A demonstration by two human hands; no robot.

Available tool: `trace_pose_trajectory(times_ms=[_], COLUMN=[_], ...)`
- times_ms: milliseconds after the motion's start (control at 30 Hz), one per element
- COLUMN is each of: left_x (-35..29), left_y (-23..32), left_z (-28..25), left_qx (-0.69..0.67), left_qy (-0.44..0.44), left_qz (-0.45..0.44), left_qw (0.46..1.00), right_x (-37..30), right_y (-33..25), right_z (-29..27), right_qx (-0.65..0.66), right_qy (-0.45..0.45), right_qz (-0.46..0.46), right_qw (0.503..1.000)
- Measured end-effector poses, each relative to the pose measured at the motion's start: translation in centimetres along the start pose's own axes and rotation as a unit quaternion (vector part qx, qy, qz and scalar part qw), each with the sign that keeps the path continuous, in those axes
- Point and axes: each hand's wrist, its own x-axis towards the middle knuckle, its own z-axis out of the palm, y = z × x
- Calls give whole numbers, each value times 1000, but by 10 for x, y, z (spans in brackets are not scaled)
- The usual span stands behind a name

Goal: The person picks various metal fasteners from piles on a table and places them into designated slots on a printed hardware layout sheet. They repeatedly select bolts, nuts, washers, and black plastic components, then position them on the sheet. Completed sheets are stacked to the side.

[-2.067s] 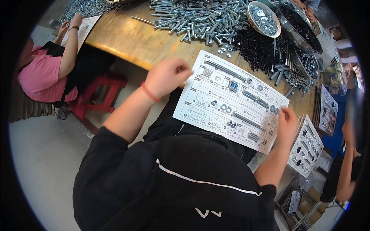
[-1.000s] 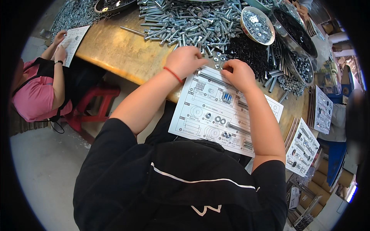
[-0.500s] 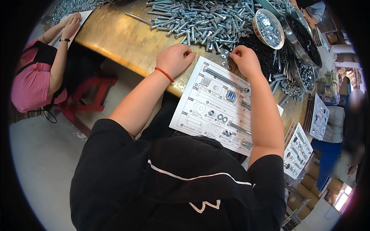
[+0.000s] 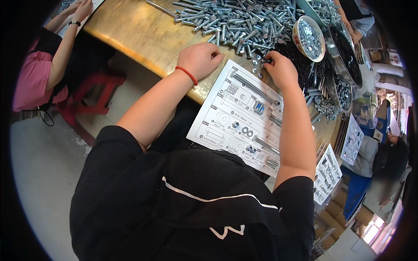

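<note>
My left hand [image 4: 200, 60], with a red cord bracelet at its wrist, rests curled on the table just beyond the sheet's upper left corner. Whatever its fingers hold, if anything, is hidden. My right hand [image 4: 282, 71] is pinched at the edge of a heap of small black parts [image 4: 291, 56]; what lies between its fingertips is too small to name. Beside those fingertips are a few small silver nuts [image 4: 254, 63]. Between my forearms lies a printed sheet [image 4: 217, 102] with pictures of hardware, and real bolts, nuts and washers seem to lie on it.
A large heap of silver bolts [image 4: 235, 26] covers the far side of the wooden table [image 4: 130, 30]. At the right stand a bowl of washers [image 4: 323, 50] and metal bowls [image 4: 359, 80] of parts. A person in pink [image 4: 32, 82] works at the left, near a red stool [image 4: 100, 93].
The view has shifted slightly. My right fingers have closed in more at the black parts' edge beside the nuts. My left hand stays curled in about the same place.
</note>
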Motion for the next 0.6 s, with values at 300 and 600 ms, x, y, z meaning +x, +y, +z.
trace_pose_trajectory(times_ms=[300, 600], left_x=[1, 1], left_y=[-4, -3], left_z=[6, 4], left_qx=[6, 16], left_qy=[17, 13], left_qz=[11, 7], left_qw=[1000, 1000], right_x=[-15, -16], right_y=[13, 5], right_z=[11, 9], right_qx=[108, 3], right_qy=[39, 34], right_qz=[9, 21], right_qw=[993, 999])
